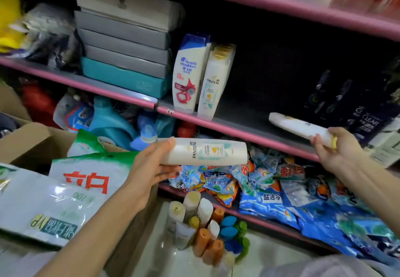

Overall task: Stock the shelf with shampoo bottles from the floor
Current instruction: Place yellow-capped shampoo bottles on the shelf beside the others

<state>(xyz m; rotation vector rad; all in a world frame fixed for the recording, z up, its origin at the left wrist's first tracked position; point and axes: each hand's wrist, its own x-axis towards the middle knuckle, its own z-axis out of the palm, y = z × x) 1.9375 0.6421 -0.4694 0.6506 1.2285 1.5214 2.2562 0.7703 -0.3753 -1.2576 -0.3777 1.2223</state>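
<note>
While my left hand [151,164] had its grip wrapped round the cap end of a white Pantene bottle [205,151], held sideways in front of the lower shelf, my right hand [333,147] was grasping a second white bottle [300,126] by its yellow-capped end, its far end lying over the pink-edged middle shelf [238,133]. Up on that shelf a Head & Shoulders bottle [187,75] stood upright, touching a standing Pantene [213,82] on its right, just beside a stack of grey boxes [125,32]. Down on the floor, a cluster of bottles [207,222] with orange, blue, green and cream caps waited below the detergent bags [270,190].
</note>
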